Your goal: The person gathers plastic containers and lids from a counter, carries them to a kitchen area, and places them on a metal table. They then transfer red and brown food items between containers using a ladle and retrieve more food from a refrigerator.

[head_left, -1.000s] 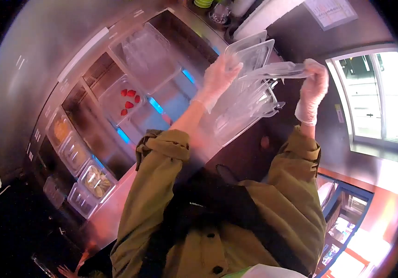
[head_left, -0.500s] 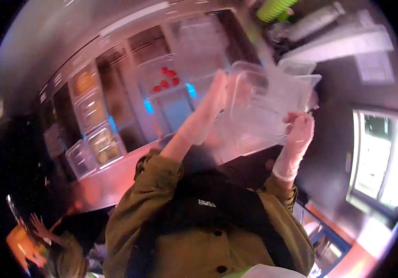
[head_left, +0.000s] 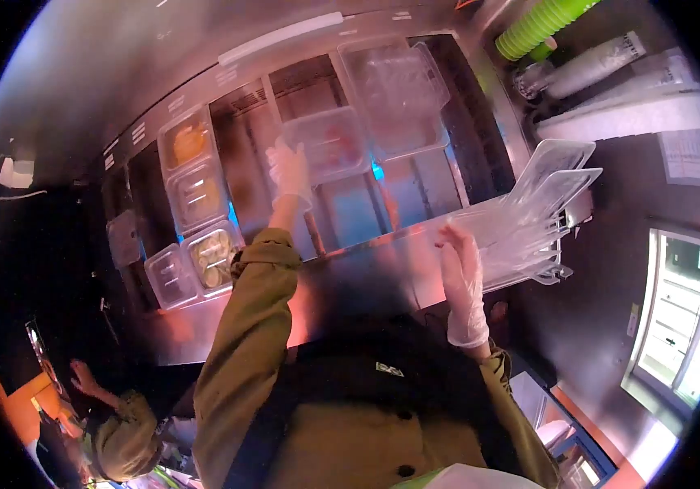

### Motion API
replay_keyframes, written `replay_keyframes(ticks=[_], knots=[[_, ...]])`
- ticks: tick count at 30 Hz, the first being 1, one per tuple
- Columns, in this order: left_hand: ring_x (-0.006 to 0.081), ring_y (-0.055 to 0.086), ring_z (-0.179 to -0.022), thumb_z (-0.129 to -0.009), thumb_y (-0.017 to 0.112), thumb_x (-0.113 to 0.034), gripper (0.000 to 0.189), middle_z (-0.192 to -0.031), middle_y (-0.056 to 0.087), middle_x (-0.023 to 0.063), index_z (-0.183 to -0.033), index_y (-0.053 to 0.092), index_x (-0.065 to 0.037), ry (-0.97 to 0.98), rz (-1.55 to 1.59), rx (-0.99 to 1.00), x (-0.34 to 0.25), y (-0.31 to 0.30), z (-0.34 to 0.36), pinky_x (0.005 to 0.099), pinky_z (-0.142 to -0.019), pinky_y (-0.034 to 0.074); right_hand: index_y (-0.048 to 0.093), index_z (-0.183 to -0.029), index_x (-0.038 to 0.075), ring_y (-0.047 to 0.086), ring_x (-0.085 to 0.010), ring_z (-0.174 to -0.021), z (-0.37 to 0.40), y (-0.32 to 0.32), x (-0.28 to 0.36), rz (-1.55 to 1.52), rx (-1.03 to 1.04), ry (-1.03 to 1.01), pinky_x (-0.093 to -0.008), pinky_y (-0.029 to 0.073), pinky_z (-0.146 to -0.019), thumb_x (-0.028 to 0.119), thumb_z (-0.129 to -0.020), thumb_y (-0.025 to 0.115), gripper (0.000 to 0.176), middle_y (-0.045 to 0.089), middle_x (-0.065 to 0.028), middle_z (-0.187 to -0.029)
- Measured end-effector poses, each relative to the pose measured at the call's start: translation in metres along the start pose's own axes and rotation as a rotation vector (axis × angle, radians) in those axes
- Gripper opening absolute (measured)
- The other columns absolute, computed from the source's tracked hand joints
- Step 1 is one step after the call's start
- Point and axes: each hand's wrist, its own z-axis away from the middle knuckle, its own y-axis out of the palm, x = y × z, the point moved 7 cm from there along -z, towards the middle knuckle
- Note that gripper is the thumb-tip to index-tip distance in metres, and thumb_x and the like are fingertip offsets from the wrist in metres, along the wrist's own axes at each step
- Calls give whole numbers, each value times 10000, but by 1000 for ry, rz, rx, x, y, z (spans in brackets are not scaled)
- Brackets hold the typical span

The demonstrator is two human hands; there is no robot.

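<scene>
My left hand (head_left: 289,169), in a clear glove, rests at the left edge of a translucent lid (head_left: 329,143). The lid lies over a container whose red contents show faintly through it. My fingers there are blurred, and whether they grip the lid is unclear. My right hand (head_left: 460,273), also gloved, is held up with fingers apart and nothing in it, just left of a leaning stack of clear lids (head_left: 529,224). Behind the covered container, a large clear container (head_left: 390,90) sits in the counter.
Lidded containers with orange (head_left: 189,145) and pale green (head_left: 213,259) food stand at the left of the steel counter (head_left: 366,277). Green cups (head_left: 541,28) and clear cup sleeves (head_left: 598,65) lie at the upper right. Another person's arm (head_left: 97,385) shows at the lower left.
My left hand has moved left, away from the clear lids at the right. The red food, uncovered before, is now under a lid. My right hand has come away from the lids.
</scene>
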Motion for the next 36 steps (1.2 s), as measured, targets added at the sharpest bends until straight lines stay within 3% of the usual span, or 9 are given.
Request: replay_keyframes(ticks=[6, 11, 13, 19, 21, 24, 28, 33, 36], knots=[[288, 421, -1153, -789, 576, -293, 561, -1237, 446, 111, -1300, 385, -161, 846, -328, -303, -75, 3, 21, 381, -972, 346, 484, -1144, -4, 515, -150, -942, 7, -16, -13, 28, -65, -13, -279, 394, -864, 62, -866, 425, 293, 532, -83, -1081], [268, 546, -991, -852, 440, -367, 325, -1014, 600, 100, -1027, 605, -149, 518, -415, 64, -77, 34, -35, 406, -888, 392, 513, -1120, 13, 530, -150, -922, 18, -26, -12, 81, -40, 39, -278, 415, -828, 106, -883, 453, 262, 558, -69, -1005], [270, 576, -921, -870, 402, -371, 328, -936, 622, 99, -904, 637, -145, 610, -408, -83, -66, 49, -39, 404, -843, 412, 524, -1093, 10, 526, -136, -932, 27, -32, -10, 142, -40, 58, -268, 397, -845, 108, -884, 413, 256, 566, -56, -1011], [276, 558, -953, -868, 412, -330, 353, -1004, 589, 153, -1085, 566, -98, 803, -432, -212, -68, 52, -25, 401, -856, 412, 591, -998, -8, 557, -121, -801, 72, -74, -45, -428, -164, 171, -245, 448, -722, 182, -895, 445, 261, 607, -51, -874], [312, 545, -963, -853, 438, -297, 395, -1026, 572, 195, -1156, 517, -55, 770, -201, -436, -72, 30, -4, 403, -872, 408, 585, -994, 0, 562, -134, -783, 94, -128, -79, -425, -324, 169, -261, 453, -709, 244, -873, 480, 292, 605, -52, -868], [360, 494, -1038, -831, 476, -231, 435, -1093, 530, 234, -1206, 460, -10, 736, 157, -62, -108, 14, 85, 400, -927, 378, 498, -1101, 15, 569, -188, -847, 116, -180, -131, -399, -720, 388, -303, 468, -720, 324, -846, 545, 404, 570, -85, -994], [313, 460, -1123, -850, 489, -199, 453, -1220, 460, 199, -1242, 411, 13, 711, 560, 291, -123, 61, 177, 383, -969, 352, 429, -1206, 125, 558, -246, -956, 61, -169, -204, -627, -348, 467, -397, 465, -794, 334, -879, 513, 397, 503, -90, -1157], [231, 396, -1194, -877, 502, -279, 570, -1283, 430, 143, -1343, 281, -37, -247, 1362, 1004, -127, 104, 183, 332, -999, 316, 577, -988, 55, 591, -207, -883, 23, -168, -200, 47, -328, 206, -361, 465, -765, 239, -785, 575, 274, 595, -126, -985], [238, 460, -1152, -818, 590, -209, 634, -1302, 419, 149, -1345, 270, -61, 355, 630, 636, -139, 96, 162, 339, -951, 376, 636, -866, 34, 612, -213, -822, 9, -173, -196, 521, -221, -60, -344, 466, -751, 192, -718, 614, 217, 632, -153, -862]])
